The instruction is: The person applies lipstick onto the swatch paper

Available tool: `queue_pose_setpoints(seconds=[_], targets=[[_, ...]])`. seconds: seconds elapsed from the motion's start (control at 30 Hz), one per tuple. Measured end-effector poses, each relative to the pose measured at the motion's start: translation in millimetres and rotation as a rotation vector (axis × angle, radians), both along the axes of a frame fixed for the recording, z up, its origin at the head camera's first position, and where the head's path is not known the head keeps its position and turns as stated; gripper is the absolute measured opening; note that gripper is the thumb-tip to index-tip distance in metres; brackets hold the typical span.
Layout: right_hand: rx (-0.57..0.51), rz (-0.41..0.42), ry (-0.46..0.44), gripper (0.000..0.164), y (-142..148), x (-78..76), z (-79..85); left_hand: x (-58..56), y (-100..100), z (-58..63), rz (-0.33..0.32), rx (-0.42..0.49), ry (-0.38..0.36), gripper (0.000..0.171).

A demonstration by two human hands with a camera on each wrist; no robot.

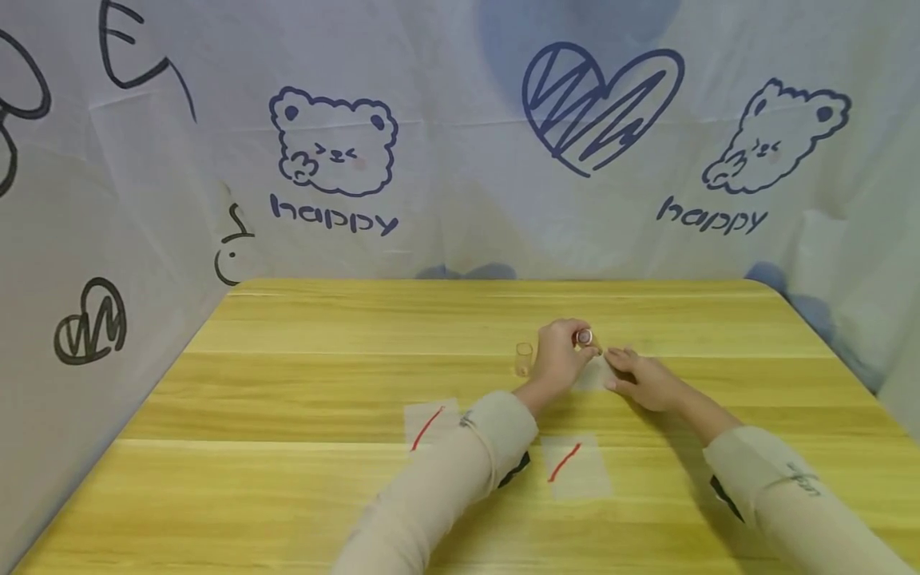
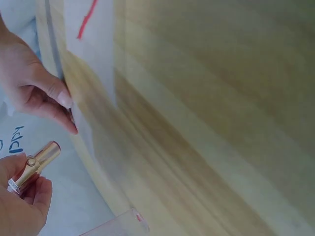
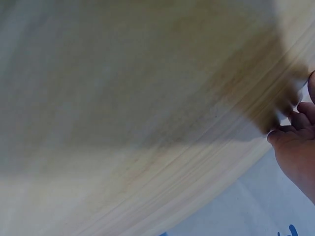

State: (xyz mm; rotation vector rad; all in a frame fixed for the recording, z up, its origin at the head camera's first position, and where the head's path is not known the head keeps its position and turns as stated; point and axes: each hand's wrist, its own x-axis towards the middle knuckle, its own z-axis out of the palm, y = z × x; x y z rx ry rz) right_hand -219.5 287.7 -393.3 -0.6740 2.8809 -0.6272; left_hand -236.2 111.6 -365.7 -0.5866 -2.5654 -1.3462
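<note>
Lipstick (image 1: 584, 337) right of tube (image 1: 524, 363)

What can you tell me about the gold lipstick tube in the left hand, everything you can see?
The gold lipstick tube is slim, shiny and metallic-looking, with a ring-shaped emblem on its side and a reddish rim at one end. The left hand grips it with thumb and fingers, tilted and apparently off the wooden table. In the head view, one round, pale-rimmed end faces the camera. I can't make out any lettering.

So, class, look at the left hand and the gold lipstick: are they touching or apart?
Touching. The left wrist view shows the left hand gripping the lipstick between thumb and fingers.
</note>
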Motion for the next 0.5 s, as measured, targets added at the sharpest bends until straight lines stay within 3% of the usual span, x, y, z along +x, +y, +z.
queue_pose_setpoints(seconds=[0.5], targets=[[0.011,-0.01,-0.012,0.055,-0.1,1.4,0.1,-5.2,9.0,-8.1,-0.005,-0.075,-0.073,0.023]])
